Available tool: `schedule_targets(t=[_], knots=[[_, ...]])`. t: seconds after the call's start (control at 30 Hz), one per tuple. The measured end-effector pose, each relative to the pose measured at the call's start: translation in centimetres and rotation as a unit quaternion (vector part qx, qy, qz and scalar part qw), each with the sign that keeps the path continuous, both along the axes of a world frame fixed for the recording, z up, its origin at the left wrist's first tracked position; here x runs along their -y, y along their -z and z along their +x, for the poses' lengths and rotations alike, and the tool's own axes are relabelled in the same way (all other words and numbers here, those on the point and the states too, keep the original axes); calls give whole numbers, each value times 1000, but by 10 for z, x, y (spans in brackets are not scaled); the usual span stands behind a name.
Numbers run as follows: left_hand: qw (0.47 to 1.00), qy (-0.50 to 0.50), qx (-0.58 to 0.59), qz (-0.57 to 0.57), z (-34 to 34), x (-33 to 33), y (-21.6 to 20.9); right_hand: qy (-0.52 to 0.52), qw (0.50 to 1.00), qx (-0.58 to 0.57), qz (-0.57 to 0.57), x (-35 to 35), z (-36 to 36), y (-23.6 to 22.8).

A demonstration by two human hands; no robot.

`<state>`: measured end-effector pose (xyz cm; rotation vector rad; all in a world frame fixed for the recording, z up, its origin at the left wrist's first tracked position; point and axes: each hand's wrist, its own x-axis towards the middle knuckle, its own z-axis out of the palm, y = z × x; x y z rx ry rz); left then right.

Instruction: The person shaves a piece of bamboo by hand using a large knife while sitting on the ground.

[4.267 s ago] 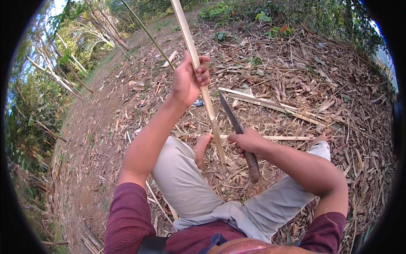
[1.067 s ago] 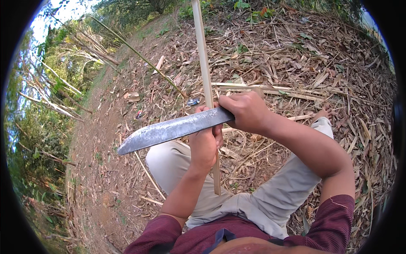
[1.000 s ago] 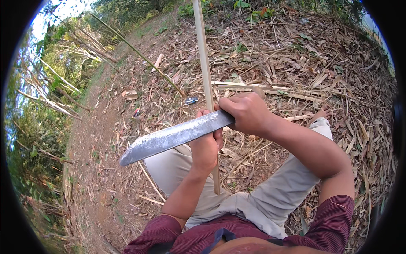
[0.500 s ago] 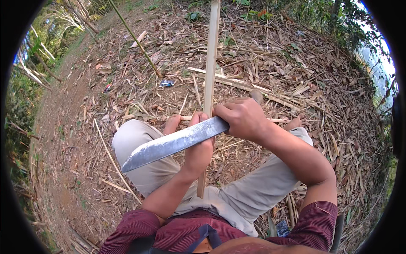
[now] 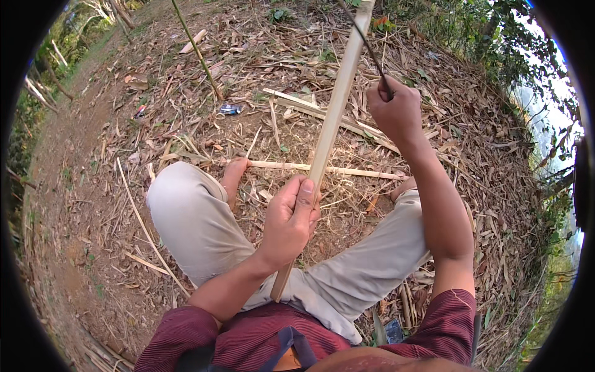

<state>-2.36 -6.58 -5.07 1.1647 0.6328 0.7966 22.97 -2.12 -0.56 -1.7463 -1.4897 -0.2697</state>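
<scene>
My left hand is closed round the lower part of a long pale bamboo strip, thumb on top. The strip's near end rests against my lap, and its far end runs out of the upper edge of the view, tilted to the right. My right hand grips a machete by its handle, which the fingers mostly hide. Edge-on, the blade looks like a thin dark line pointing away and up-left, its tip crossing over or beside the strip's far part.
A thin strip lies crosswise between my feet. More split bamboo lies beyond it on leaf litter and shavings. A green stem rises at the upper left near a small blue wrapper. Bushes border the right.
My right hand with the machete has moved up and away, from above my left hand to near the strip's far part. The blade turned edge-on, and the strip now leans right.
</scene>
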Motion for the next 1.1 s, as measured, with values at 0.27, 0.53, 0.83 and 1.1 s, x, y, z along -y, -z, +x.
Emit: schedule_targets(t=[0.27, 0.53, 0.83, 1.1], knots=[[998, -42, -14, 44, 4, -5, 19, -179, 960, 215, -32, 36, -53, 25], [1000, 1, -9, -16, -3, 2, 8, -31, 986, 150, -68, 18, -1, 13], [997, -2, -53, 48, 1, 2, 32, -144, 970, 193, -22, 22, -7, 26], [997, 60, -48, 27, -3, 17, 51, 113, 989, -50, -86, 10, 71, 14]])
